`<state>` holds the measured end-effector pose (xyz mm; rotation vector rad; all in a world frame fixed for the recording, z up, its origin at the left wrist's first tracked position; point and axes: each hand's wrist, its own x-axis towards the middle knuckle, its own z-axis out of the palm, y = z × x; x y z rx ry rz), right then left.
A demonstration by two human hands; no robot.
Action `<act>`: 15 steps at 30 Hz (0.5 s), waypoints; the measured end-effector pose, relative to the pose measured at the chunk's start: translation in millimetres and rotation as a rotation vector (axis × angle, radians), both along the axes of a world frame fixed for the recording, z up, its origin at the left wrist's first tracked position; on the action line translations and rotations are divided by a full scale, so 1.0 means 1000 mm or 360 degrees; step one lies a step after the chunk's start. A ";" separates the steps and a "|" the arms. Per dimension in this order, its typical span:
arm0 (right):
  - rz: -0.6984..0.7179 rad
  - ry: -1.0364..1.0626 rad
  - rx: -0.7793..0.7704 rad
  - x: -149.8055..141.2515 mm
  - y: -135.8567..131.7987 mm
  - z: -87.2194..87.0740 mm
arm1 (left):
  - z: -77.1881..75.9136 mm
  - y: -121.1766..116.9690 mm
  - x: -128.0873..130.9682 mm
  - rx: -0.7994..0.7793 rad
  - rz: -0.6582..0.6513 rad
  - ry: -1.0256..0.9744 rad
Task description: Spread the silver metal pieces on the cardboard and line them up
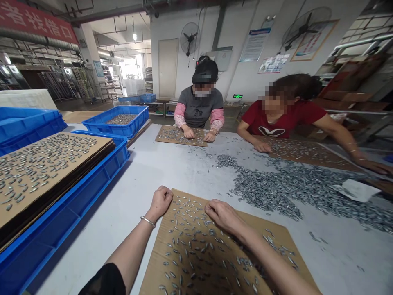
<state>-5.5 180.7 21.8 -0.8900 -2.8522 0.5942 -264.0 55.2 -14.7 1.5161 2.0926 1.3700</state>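
A brown cardboard sheet (258,223) lies before me, scattered with small silvery metal pieces (187,246), pointed at both ends. At its far left corner rests my left hand (162,201), fingers curled in and a bracelet on the wrist. It touches or nearly touches the sheet's edge; whether it grips anything is hidden. Over the sheet's far part, my right hand (223,215) is closed, thumb and fingertips together low against the cardboard. Anything between those fingertips is too small to make out. My right forearm covers part of the sheet and its pieces.
A large heap of metal pieces (276,186) spreads across the white table (147,164) at right, with white paper (357,190) on it. Blue crates (92,192) stand left, one with stacked cardboard sheets (61,164). Two co-workers (199,106) work at cardboard sheets opposite.
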 end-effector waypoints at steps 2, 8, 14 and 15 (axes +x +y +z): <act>0.0067 -0.0030 0.0021 0.003 -0.002 0.000 | 0.000 0.000 0.000 0.0003 -0.0003 -0.0003; 0.0095 -0.0215 0.0056 -0.010 -0.005 0.004 | 0.001 -0.001 0.000 0.0005 -0.0002 0.0002; 0.0160 -0.0346 0.0149 -0.016 -0.007 0.008 | 0.000 0.000 -0.001 0.0004 0.0006 0.0013; 0.0183 -0.0340 0.0169 -0.017 -0.008 0.007 | 0.000 0.001 -0.001 0.0006 0.0005 0.0013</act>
